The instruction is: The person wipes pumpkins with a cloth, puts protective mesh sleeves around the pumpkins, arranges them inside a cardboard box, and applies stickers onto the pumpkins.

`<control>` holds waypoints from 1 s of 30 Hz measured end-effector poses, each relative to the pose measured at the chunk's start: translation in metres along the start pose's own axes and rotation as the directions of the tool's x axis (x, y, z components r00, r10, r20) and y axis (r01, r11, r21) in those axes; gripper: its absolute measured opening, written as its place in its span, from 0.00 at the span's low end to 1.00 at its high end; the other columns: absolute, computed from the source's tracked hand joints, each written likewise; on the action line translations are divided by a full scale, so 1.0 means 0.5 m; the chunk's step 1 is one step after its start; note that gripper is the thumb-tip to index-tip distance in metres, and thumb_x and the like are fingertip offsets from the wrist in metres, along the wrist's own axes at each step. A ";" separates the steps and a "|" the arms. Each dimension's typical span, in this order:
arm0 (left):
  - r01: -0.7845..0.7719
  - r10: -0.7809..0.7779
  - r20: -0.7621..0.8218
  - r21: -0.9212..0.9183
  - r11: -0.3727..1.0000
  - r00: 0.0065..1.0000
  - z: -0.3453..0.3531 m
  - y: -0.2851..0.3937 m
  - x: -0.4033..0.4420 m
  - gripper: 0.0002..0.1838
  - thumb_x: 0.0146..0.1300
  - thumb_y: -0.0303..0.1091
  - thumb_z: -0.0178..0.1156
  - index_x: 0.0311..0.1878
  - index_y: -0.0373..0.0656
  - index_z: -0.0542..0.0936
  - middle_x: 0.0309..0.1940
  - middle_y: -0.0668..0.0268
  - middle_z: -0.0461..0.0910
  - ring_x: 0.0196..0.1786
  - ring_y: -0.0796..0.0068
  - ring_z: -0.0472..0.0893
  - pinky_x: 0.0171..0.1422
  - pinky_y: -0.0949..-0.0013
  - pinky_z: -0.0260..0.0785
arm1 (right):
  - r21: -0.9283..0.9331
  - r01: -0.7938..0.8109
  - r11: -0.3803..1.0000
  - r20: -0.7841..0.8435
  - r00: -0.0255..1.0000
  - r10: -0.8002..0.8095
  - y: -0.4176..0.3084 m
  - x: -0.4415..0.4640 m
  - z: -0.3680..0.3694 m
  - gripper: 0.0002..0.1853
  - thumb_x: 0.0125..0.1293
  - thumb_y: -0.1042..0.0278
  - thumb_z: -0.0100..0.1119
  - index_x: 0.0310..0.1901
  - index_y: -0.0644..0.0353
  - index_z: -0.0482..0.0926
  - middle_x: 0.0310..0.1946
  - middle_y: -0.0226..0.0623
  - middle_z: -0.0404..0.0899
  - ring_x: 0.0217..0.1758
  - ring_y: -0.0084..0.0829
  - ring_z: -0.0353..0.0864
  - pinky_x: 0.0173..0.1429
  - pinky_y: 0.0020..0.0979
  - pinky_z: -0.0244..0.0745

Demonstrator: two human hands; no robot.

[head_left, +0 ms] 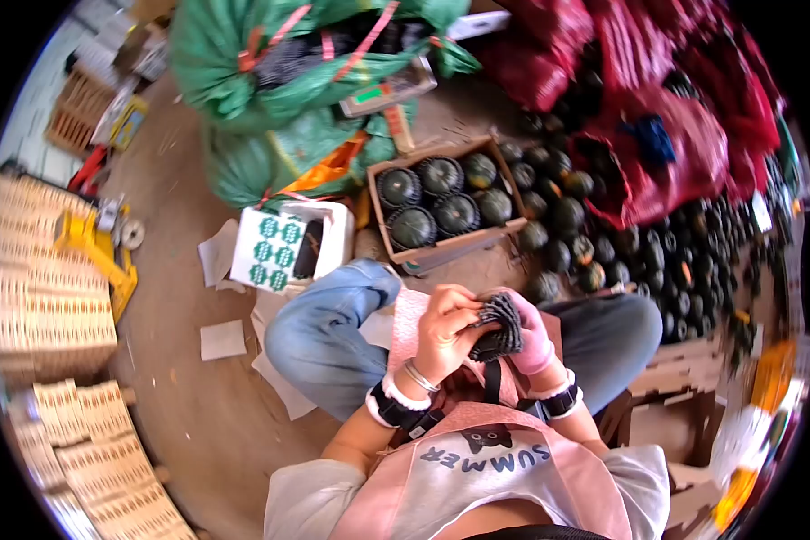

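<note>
1. Beyond the right hand (533, 342), far and outward, lie shiny magenta plastic sacks (544, 67). Nearer is a heap of round dark green fruits (654, 261); these lie loose, so in my judgement a bump could make some roll.
2. A bulging green plastic sack (216, 99) stands far ahead of the left hand (443, 335).
3. The left leg in blue jeans (328, 319) stands in the way between that hand and a white carton with green prints (243, 252).
4. Straight ahead of both hands is an open brown cardboard carton (468, 252) holding six dark fruits; its near wall is an obstacle to reaching inside.
5. The bare left hand pinches, and the pink-gloved right hand curls around, a black ribbed mesh sleeve (506, 322) between them. I cannot tell its contents. Uneven pulling could tear it; a loose pinch could drop it.
</note>
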State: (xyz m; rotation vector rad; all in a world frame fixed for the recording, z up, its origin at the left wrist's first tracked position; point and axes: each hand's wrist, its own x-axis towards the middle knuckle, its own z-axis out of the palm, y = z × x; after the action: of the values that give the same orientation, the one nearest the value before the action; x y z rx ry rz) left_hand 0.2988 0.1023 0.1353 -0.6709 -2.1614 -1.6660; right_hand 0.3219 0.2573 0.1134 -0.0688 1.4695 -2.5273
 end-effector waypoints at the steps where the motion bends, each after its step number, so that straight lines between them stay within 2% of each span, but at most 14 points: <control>1: -0.010 0.010 0.006 0.025 1.000 1.000 0.000 0.005 0.000 0.12 0.37 0.20 0.72 0.22 0.40 0.76 0.27 0.64 0.75 0.38 0.64 0.76 0.40 0.68 0.69 | -0.040 0.031 0.999 0.050 0.998 -0.029 0.004 0.001 -0.005 0.19 0.55 0.76 0.61 0.49 0.65 0.72 0.45 0.32 0.73 0.49 0.24 0.73 0.53 0.24 0.68; 4: 0.340 -0.278 0.208 -0.386 0.857 0.938 -0.010 -0.006 -0.017 0.14 0.39 0.15 0.70 0.28 0.40 0.77 0.29 0.66 0.74 0.38 0.70 0.74 0.44 0.71 0.67 | -0.332 0.201 0.922 0.166 0.974 -0.152 0.009 0.002 -0.018 0.11 0.51 0.73 0.65 0.37 0.63 0.77 0.36 0.33 0.69 0.39 0.27 0.69 0.45 0.27 0.64; 6: 0.757 -0.309 0.723 -0.440 0.484 0.618 -0.072 -0.027 -0.015 0.12 0.53 0.21 0.65 0.42 0.37 0.79 0.40 0.67 0.77 0.48 0.75 0.73 0.54 0.71 0.65 | -0.459 0.310 0.832 0.274 0.941 -0.199 0.015 0.001 -0.032 0.11 0.47 0.74 0.65 0.34 0.63 0.77 0.33 0.34 0.71 0.39 0.29 0.71 0.45 0.26 0.65; 7: 0.907 -0.245 0.882 -0.347 0.240 0.402 -0.098 -0.031 -0.010 0.12 0.58 0.24 0.63 0.46 0.35 0.78 0.45 0.67 0.78 0.51 0.77 0.73 0.57 0.70 0.64 | -0.244 0.174 0.954 0.258 0.960 -0.109 0.014 -0.002 -0.037 0.12 0.46 0.75 0.65 0.34 0.63 0.76 0.33 0.34 0.72 0.39 0.29 0.72 0.46 0.27 0.66; 10: 0.890 -0.081 0.997 0.045 0.453 -0.009 -0.129 -0.088 0.033 0.13 0.65 0.29 0.57 0.50 0.32 0.76 0.42 0.68 0.80 0.48 0.82 0.74 0.56 0.73 0.66 | 0.221 -0.279 0.935 0.402 0.899 0.173 -0.002 -0.013 -0.039 0.14 0.51 0.71 0.63 0.40 0.65 0.76 0.36 0.34 0.76 0.41 0.26 0.75 0.49 0.27 0.69; 11: 0.730 -0.165 0.946 -0.098 0.676 0.280 -0.134 -0.103 0.049 0.12 0.67 0.32 0.55 0.48 0.33 0.77 0.41 0.67 0.81 0.46 0.81 0.76 0.54 0.73 0.67 | 0.202 -0.418 0.886 0.505 0.819 0.272 -0.010 -0.019 -0.036 0.16 0.59 0.65 0.62 0.46 0.66 0.76 0.40 0.33 0.79 0.43 0.22 0.75 0.50 0.26 0.70; 14: 0.891 -0.414 0.803 -0.451 0.049 0.429 -0.088 -0.141 0.086 0.15 0.68 0.37 0.52 0.51 0.36 0.76 0.42 0.63 0.80 0.48 0.71 0.79 0.56 0.64 0.70 | 0.154 -0.728 0.668 0.367 0.670 0.645 -0.001 -0.032 -0.062 0.20 0.60 0.61 0.62 0.48 0.67 0.76 0.45 0.32 0.79 0.50 0.27 0.76 0.58 0.28 0.67; 17: 0.914 -0.393 0.862 -0.391 -0.111 0.321 0.002 -0.140 0.198 0.17 0.65 0.37 0.55 0.51 0.36 0.75 0.45 0.60 0.79 0.50 0.72 0.78 0.58 0.67 0.69 | 0.305 -0.043 0.951 -0.111 0.991 0.081 -0.056 0.083 -0.132 0.18 0.66 0.55 0.54 0.43 0.65 0.75 0.39 0.36 0.81 0.39 0.29 0.80 0.45 0.30 0.76; 20: 0.813 -0.428 0.869 0.052 0.579 0.249 0.070 -0.293 0.277 0.14 0.64 0.34 0.56 0.47 0.33 0.77 0.40 0.65 0.79 0.45 0.79 0.76 0.51 0.76 0.68 | 0.253 0.090 0.963 -0.443 0.896 0.032 -0.048 0.235 -0.212 0.15 0.68 0.60 0.50 0.44 0.65 0.73 0.37 0.34 0.80 0.37 0.28 0.79 0.42 0.29 0.76; 22: 0.511 -0.431 0.745 0.141 0.848 0.509 0.133 -0.471 0.306 0.10 0.64 0.34 0.58 0.37 0.35 0.78 0.25 0.74 0.74 0.32 0.86 0.68 0.37 0.75 0.64 | 0.157 -0.063 0.986 -0.555 0.820 0.141 0.021 0.348 -0.292 0.09 0.68 0.67 0.51 0.40 0.64 0.76 0.34 0.27 0.78 0.35 0.25 0.78 0.40 0.29 0.74; 23: 0.385 -0.374 0.596 0.115 0.916 0.711 0.152 -0.554 0.317 0.11 0.63 0.36 0.59 0.36 0.35 0.76 0.24 0.69 0.75 0.32 0.84 0.70 0.37 0.73 0.66 | -0.565 -0.136 0.813 -0.486 0.852 -0.196 0.082 0.396 -0.349 0.10 0.67 0.65 0.52 0.40 0.64 0.75 0.31 0.33 0.79 0.32 0.32 0.78 0.38 0.32 0.73; 24: 0.297 -0.337 0.428 0.160 0.941 0.838 0.172 -0.595 0.338 0.13 0.62 0.38 0.60 0.36 0.35 0.76 0.25 0.61 0.77 0.30 0.76 0.75 0.37 0.70 0.67 | -0.754 -0.245 0.610 -0.479 0.840 -0.255 0.112 0.432 -0.355 0.11 0.66 0.61 0.54 0.42 0.61 0.74 0.29 0.44 0.77 0.31 0.41 0.76 0.38 0.35 0.72; 27: 0.166 -0.295 0.348 0.357 0.919 0.890 0.224 -0.687 0.391 0.12 0.61 0.38 0.60 0.38 0.38 0.77 0.31 0.52 0.79 0.36 0.57 0.80 0.41 0.64 0.70 | -0.572 -0.467 0.675 -0.625 0.781 0.010 0.216 0.533 -0.382 0.13 0.68 0.60 0.49 0.50 0.52 0.74 0.33 0.31 0.78 0.35 0.26 0.74 0.33 0.32 0.72; 30: 0.457 -0.512 0.487 0.237 0.857 0.708 0.265 -0.765 0.396 0.13 0.64 0.37 0.58 0.42 0.36 0.77 0.35 0.55 0.81 0.38 0.65 0.79 0.45 0.66 0.69 | 0.169 -0.513 0.842 -0.720 0.520 0.460 0.165 0.582 -0.347 0.15 0.69 0.59 0.48 0.55 0.49 0.71 0.36 0.29 0.77 0.35 0.24 0.75 0.28 0.31 0.71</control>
State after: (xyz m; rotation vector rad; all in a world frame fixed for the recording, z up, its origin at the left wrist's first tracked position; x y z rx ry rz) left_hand -0.0734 0.1840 -0.1048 -0.6244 -3.0270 -1.7363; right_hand 0.0259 0.3047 -0.0644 1.3395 1.4889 -2.0640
